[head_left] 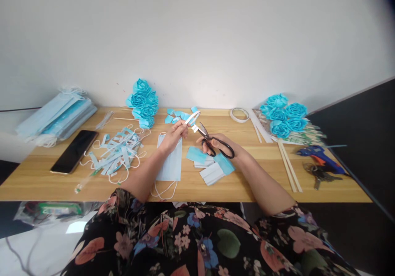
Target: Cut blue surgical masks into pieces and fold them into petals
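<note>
My left hand (174,136) is closed in a pinch on a thin white strip (193,117) that curves up above the wooden table (31,181). My right hand (220,144) grips black-handled scissors (216,142), and their blades point up-left at the strip's lower end. Under my left forearm lies a flat blue face mask (169,164) with white ear loops. Cut blue and white mask pieces (212,167) lie below my right hand.
A pile of cut strips and loops (115,152), a black phone (74,150) and a stack of masks (58,117) sit left. Blue folded flowers (143,101) stand at the back and more flowers (284,117) at right, beside a tape roll (239,114), wooden sticks (288,164), a glue gun (321,156) and keys (319,174).
</note>
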Motion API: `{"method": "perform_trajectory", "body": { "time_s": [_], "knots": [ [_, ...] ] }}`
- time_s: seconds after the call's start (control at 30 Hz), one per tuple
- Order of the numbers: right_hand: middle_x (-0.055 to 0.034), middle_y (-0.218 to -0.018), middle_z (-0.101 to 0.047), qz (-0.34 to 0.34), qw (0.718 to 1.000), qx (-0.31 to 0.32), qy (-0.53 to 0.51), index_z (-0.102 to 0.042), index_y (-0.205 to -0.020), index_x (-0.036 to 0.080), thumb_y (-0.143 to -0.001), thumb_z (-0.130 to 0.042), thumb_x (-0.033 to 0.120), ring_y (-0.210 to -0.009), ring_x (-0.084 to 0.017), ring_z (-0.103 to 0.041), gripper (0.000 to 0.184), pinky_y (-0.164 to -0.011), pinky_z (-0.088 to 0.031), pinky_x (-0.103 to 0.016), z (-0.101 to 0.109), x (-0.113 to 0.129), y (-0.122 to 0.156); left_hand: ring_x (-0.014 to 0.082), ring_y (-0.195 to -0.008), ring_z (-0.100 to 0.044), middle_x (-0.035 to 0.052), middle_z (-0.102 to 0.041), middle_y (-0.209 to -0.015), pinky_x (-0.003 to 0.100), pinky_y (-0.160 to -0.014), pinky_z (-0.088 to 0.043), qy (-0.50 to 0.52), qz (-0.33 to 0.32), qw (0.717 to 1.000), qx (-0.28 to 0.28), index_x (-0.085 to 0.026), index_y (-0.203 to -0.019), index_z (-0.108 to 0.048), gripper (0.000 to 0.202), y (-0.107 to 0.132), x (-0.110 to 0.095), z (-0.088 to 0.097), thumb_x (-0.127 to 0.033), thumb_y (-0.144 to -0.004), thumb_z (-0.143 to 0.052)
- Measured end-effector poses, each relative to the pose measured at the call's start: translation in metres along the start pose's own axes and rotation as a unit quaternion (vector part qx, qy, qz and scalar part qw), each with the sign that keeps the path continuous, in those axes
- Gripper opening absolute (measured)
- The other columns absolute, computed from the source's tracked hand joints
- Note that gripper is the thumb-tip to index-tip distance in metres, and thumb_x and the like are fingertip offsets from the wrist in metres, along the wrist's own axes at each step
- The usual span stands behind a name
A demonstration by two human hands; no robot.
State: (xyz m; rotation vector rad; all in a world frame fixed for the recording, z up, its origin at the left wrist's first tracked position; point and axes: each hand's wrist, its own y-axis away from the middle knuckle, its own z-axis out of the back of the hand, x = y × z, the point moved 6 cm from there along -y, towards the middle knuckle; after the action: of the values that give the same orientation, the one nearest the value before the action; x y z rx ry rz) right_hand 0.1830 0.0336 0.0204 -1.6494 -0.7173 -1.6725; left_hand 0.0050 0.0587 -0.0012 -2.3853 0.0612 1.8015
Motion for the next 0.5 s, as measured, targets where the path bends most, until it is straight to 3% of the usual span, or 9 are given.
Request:
{"method": "perform_trajectory", "body": {
  "time_s": [0.17, 0.33, 0.5],
  "knots": [
    [-0.0058, -0.079, -0.064, -0.041, 0.999, 0.005, 0.007, -0.065, -0.114, 0.007, -0.088, -0.057, 0.069, -0.061, -0.011, -0.056, 0.068, -0.056, -0.045, -0.024, -0.0003, -0.0015, -0.0007, 0.0112, -0.062, -0.048, -0.0026, -0.05, -0.061, 0.026, -0.066, -0.041, -0.023, -0.038, 0.999, 0.023, -0.017, -0.082, -0.06, 0.039, 0.0011, -0.0023, -0.0018, -0.054, -0.09, -0.06],
    [-0.0048, -0.079, -0.064, -0.06, 0.998, 0.002, 0.005, -0.066, -0.113, 0.008, -0.087, -0.059, 0.068, -0.057, -0.009, -0.055, 0.065, -0.051, -0.046, -0.023, -0.0003, -0.0022, -0.0001, 0.0134, -0.07, -0.057, 0.0008, -0.06, -0.071, 0.027, -0.072, -0.045, -0.011, -0.01, 0.999, 0.041, -0.016, -0.086, -0.064, 0.04, 0.0024, 0.0037, -0.0026, -0.056, -0.089, -0.062],
    [-0.004, -0.077, -0.063, -0.061, 0.998, 0.01, -0.001, -0.065, -0.113, 0.007, -0.088, -0.059, 0.066, -0.054, -0.008, -0.053, 0.065, -0.048, -0.043, -0.022, -0.0017, -0.0026, -0.0001, 0.0163, -0.079, -0.058, 0.003, -0.061, -0.082, 0.029, -0.076, -0.047, -0.014, 0.007, 0.998, 0.054, -0.016, -0.089, -0.066, 0.042, 0.0045, 0.0029, -0.0066, -0.058, -0.085, -0.065]
  ]
}}
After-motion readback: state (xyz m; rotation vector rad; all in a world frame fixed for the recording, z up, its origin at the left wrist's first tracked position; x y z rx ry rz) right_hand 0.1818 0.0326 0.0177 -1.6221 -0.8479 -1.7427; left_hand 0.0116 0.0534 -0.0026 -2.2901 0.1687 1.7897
